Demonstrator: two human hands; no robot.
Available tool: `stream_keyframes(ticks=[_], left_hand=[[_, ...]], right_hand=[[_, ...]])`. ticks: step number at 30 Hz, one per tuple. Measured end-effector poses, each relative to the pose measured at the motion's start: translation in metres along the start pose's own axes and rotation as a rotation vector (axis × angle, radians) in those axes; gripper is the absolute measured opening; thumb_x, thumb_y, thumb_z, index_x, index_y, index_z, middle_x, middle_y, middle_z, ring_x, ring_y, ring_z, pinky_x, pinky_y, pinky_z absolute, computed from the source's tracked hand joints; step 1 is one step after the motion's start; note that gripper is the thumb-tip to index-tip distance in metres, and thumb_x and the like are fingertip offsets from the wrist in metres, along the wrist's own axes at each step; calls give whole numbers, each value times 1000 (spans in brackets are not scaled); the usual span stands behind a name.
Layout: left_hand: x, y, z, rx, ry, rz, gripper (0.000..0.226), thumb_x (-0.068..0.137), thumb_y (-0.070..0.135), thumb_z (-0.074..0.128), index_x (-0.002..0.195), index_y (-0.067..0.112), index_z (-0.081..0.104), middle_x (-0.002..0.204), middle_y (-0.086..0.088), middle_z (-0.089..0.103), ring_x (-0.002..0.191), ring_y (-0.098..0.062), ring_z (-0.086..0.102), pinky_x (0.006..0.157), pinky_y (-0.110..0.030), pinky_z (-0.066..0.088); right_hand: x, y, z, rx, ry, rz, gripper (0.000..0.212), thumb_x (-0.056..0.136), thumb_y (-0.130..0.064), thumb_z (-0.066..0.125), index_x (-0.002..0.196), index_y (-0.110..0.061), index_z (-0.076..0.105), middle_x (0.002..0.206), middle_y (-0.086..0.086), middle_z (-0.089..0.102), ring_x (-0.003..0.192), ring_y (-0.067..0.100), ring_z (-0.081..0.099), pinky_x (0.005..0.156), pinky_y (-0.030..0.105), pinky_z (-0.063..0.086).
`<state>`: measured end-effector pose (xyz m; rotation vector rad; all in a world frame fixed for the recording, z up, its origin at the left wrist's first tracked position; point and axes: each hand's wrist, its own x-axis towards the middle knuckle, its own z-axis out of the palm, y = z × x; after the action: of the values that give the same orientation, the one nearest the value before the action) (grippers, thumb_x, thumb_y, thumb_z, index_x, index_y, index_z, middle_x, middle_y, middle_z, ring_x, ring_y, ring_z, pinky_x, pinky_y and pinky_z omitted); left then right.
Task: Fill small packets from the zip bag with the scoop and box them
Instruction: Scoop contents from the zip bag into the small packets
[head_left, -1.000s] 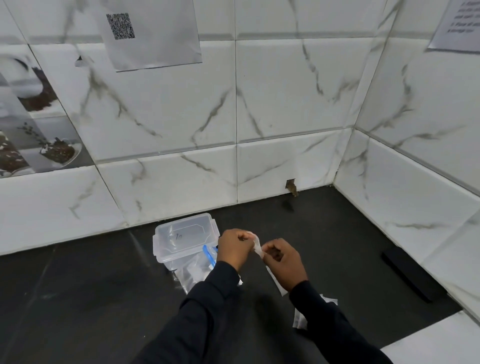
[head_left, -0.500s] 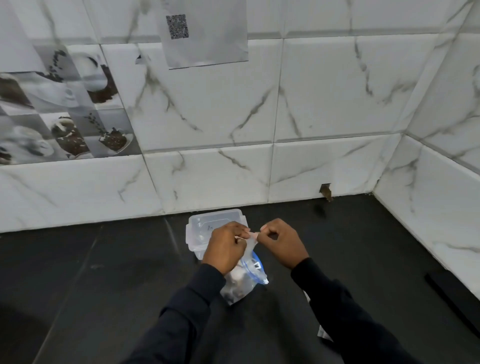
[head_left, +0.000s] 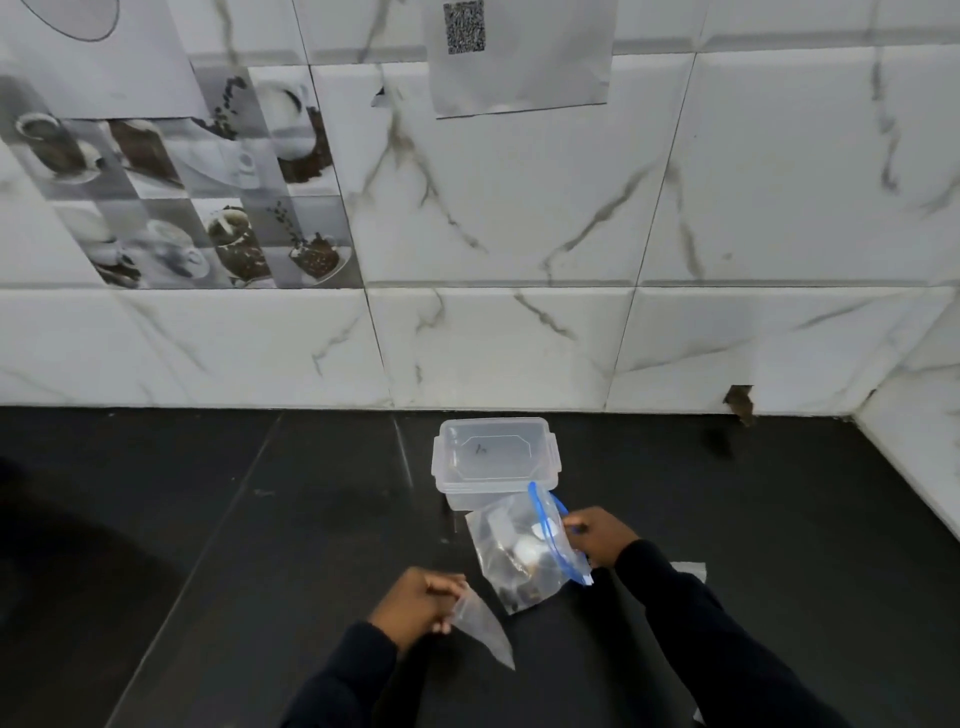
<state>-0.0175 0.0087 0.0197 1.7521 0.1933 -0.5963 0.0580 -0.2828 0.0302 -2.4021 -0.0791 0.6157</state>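
Observation:
A clear zip bag (head_left: 519, 551) with a blue zip strip lies on the dark counter, leaning against a clear lidded plastic box (head_left: 496, 457). White and dark contents show through the bag; I cannot make out the scoop. My right hand (head_left: 597, 535) grips the bag's blue-edged mouth on its right side. My left hand (head_left: 421, 603) is nearer to me, to the bag's left, shut on a small clear packet (head_left: 480, 626) that hangs from my fingers, apparently empty.
The dark counter (head_left: 260, 519) meets a white marble-tiled wall just behind the box, and a side wall closes in at the far right. A white slip of paper (head_left: 691, 569) lies behind my right sleeve. A small brown chip (head_left: 740, 402) marks the wall base.
Both hands held one packet together above the bag. Now they have parted: the left keeps the packet and has dropped nearer, the right has moved to the zip bag's mouth. The view panned left.

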Motion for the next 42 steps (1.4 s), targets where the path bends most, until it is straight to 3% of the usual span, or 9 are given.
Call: stream_keyframes(ticks=[3, 6, 11, 16, 22, 28, 34, 38, 42], left_hand=[[7, -14, 31, -26, -98, -21, 23, 85, -13, 55, 92, -6, 76, 81, -16, 67, 43, -7, 50, 44, -16, 40], [17, -17, 53, -40, -84, -2, 27, 85, -12, 54, 93, -2, 77, 63, -10, 61, 42, -6, 49, 43, -16, 36], [32, -14, 56, -22, 0, -4, 30, 86, -11, 50, 97, -2, 76, 60, -10, 58, 39, -6, 48, 42, -17, 36], [34, -5, 53, -113, 11, -73, 32, 89, -11, 49, 91, 2, 78, 56, -5, 60, 40, -7, 47, 40, -15, 36], [33, 4, 69, -114, 23, -107, 29, 88, -12, 47, 94, -4, 74, 59, -5, 60, 38, -8, 46, 40, -16, 37], [23, 22, 58, 5, 116, 134, 30, 89, -7, 52, 87, 5, 79, 66, 10, 68, 46, -7, 49, 53, -19, 45], [21, 55, 44, 90, 170, 286, 27, 88, -4, 54, 81, 10, 77, 65, 12, 62, 49, -3, 53, 58, -16, 46], [16, 47, 36, 129, 110, 222, 39, 86, -5, 54, 66, 22, 74, 62, 8, 64, 49, -8, 53, 57, -21, 46], [3, 29, 42, 151, 78, 96, 30, 84, -5, 54, 72, 11, 77, 54, 5, 63, 46, -8, 54, 51, -20, 46]], right_hand=[[7, -4, 6, -155, -45, -17, 34, 80, -11, 50, 50, -22, 43, 57, -3, 42, 54, 12, 41, 61, 27, 38], [11, -2, 12, -233, -77, -24, 31, 80, -8, 54, 52, -21, 52, 59, -3, 54, 56, 12, 52, 63, 26, 45], [10, 4, 16, -56, 35, -93, 20, 73, -24, 52, 62, -12, 63, 59, 7, 58, 50, 4, 45, 57, 22, 40], [2, 0, 15, 57, 92, -113, 26, 79, -27, 59, 55, -36, 65, 61, -7, 64, 57, -1, 57, 62, 11, 45], [-4, -5, 19, 53, 174, -104, 25, 80, -24, 58, 56, -29, 59, 60, -6, 60, 60, 2, 55, 69, 29, 49], [-8, -4, 16, -146, 186, -18, 21, 87, -22, 53, 81, -11, 70, 84, 6, 73, 84, 25, 69, 76, 35, 50], [-5, -7, 21, 34, 158, -22, 26, 81, -16, 60, 63, -29, 73, 66, -8, 68, 65, 4, 63, 63, 22, 47], [-5, -7, 12, 202, 204, 20, 23, 85, -15, 59, 70, -7, 75, 65, 5, 67, 61, 6, 59, 67, 29, 51], [-5, -15, 8, 265, 203, 49, 16, 81, -11, 65, 74, -9, 78, 65, -6, 70, 57, -1, 59, 60, 11, 45]])
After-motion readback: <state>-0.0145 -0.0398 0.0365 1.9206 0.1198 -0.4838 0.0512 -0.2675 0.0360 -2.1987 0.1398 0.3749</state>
